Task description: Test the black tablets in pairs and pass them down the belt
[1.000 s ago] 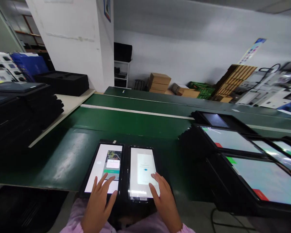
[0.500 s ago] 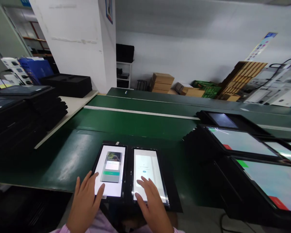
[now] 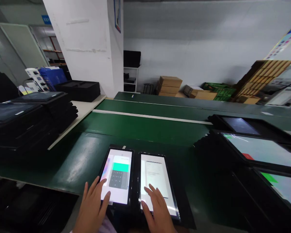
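Two lit touchscreen tablets lie side by side on a dark sheet at the near edge of the green table. The left tablet (image 3: 118,191) shows a keypad page with a green band. On the right tablet (image 3: 146,161) is a pale page with a lighter panel. My left hand (image 3: 93,200) rests over the left tablet's lower left corner, fingers spread, holding nothing. Over the lower part of the right tablet, my right hand (image 3: 157,205) is open with its fingers apart. Whether the fingertips press the glass I cannot tell.
Stacked black trays (image 3: 34,119) with dark tablets stand at left. At right, more black trays hold lit tablets (image 3: 259,149) with red and green patches. The green table (image 3: 140,126) runs across, with a white strip along it. Cardboard boxes (image 3: 169,84) sit by the wall.
The left screen went from a photo page with a pop-up to a keypad page; the right screen's page also differs. The view has shifted left, and both hands stay over their tablets.
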The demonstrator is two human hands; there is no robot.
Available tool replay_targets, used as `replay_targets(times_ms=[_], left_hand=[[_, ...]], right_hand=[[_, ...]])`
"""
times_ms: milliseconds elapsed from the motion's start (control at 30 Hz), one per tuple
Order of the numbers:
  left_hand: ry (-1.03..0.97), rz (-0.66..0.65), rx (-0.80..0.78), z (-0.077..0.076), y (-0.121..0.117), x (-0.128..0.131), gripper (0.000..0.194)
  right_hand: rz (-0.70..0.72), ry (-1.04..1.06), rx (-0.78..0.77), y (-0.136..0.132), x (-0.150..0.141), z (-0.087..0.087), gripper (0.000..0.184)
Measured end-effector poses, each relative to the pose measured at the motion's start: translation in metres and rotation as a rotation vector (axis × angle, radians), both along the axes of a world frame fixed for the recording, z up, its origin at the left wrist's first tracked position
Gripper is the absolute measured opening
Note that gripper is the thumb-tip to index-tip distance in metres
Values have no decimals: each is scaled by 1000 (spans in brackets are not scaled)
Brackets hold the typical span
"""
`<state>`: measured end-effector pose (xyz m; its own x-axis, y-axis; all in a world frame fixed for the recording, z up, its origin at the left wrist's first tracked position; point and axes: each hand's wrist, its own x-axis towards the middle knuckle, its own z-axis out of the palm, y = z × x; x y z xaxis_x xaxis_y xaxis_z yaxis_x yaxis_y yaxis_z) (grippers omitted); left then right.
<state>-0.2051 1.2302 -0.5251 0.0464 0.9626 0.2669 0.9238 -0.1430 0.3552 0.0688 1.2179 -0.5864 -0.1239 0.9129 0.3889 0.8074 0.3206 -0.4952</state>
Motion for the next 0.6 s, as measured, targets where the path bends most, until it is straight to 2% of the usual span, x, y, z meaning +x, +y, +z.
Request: replay_targets(times_ms=[233, 400, 500, 600], left_hand=[[-68, -45, 41, -5, 3, 9, 37], [-49, -107, 74, 0, 10, 15, 39], [16, -178, 59, 4, 14, 16, 40], [73, -222, 64, 5, 16, 16, 42]], right_hand=[[-31, 19, -31, 1, 15, 6, 43], [-191, 68, 35, 4, 18, -12, 42], [-184, 66, 19, 5, 21, -22, 43], [-182, 67, -8, 4, 23, -21, 44]])
